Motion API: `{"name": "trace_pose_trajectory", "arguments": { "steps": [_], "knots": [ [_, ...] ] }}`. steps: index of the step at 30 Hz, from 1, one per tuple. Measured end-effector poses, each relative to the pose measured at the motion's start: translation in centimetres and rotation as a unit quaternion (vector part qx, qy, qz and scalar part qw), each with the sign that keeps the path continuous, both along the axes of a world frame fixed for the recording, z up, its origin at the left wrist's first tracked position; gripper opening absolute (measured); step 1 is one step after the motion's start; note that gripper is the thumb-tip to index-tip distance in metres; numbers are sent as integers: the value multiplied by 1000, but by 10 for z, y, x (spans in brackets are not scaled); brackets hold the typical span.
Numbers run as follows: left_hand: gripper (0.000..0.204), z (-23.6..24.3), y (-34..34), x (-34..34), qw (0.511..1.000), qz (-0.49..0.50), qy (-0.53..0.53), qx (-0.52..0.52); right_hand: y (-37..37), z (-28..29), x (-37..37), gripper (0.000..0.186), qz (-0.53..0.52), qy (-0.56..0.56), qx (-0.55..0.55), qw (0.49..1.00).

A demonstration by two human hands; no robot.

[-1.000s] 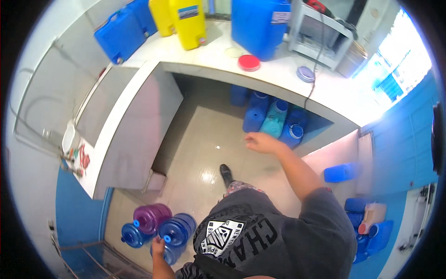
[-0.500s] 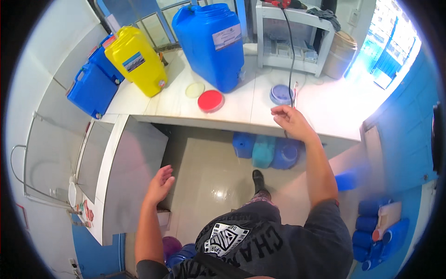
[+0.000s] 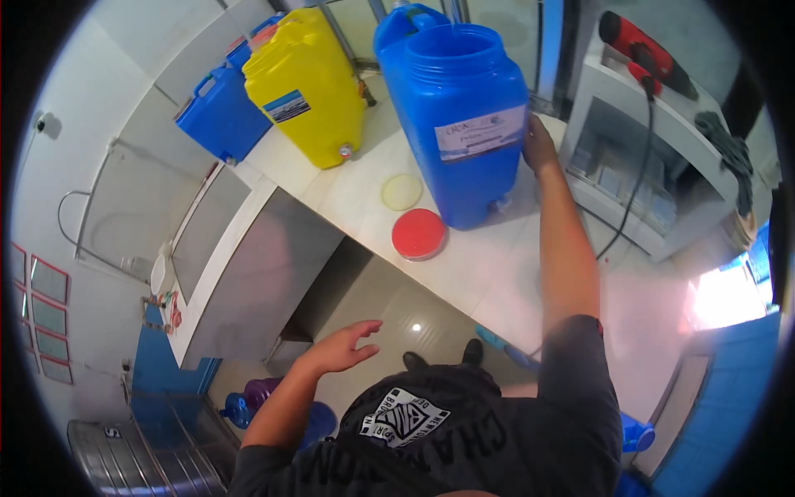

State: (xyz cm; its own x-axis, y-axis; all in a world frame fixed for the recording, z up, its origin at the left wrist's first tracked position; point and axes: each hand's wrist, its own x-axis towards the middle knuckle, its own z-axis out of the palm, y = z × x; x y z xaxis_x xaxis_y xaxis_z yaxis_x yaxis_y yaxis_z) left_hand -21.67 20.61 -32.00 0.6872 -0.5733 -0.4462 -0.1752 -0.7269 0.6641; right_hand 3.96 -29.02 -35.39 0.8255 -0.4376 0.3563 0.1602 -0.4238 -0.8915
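A large blue water container (image 3: 476, 178) stands upright on the white counter, its wide mouth uncapped and a printed label on its front. My right hand (image 3: 540, 147) is at the container's right side, appearing to touch it; most of its fingers are hidden or dark there. Over the floor in front of the counter, my left hand (image 3: 344, 348) hangs with its fingers apart and nothing in it. A round red lid (image 3: 418, 234) lies near the container's foot, and behind it is a pale yellowish disc (image 3: 402, 191).
Left of the big container stand a yellow container (image 3: 310, 99) with a small tap and a blue container (image 3: 219, 116). On the right, a white cabinet (image 3: 584, 124) carries a red power tool (image 3: 642, 50) whose black cord hangs over the counter. A side counter (image 3: 240, 240) juts out at left.
My right hand has gone from above the counter's front edge to the blue container's right side. The view has turned and come nearer the counter. My left hand has moved rightward, still empty.
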Motion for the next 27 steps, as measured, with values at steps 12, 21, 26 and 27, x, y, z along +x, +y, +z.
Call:
{"name": "trace_pose_trajectory", "arguments": {
  "steps": [12, 21, 26, 27],
  "knots": [
    [59, -2, 39, 4, 984, 175, 23, -13, -1, -2, 66, 42, 254, 46, 283, 924],
    [41, 95, -52, 148, 939, 96, -242, -225, 13, 8, 26, 44, 257, 95, 389, 879],
    [49, 162, -178, 266, 846, 81, -431, -305, 29, 5, 14, 45, 256, 113, 451, 848],
    [52, 166, -196, 278, 862, 121, -351, -345, 33, 4, 13, 45, 254, 115, 460, 843]
  ]
}}
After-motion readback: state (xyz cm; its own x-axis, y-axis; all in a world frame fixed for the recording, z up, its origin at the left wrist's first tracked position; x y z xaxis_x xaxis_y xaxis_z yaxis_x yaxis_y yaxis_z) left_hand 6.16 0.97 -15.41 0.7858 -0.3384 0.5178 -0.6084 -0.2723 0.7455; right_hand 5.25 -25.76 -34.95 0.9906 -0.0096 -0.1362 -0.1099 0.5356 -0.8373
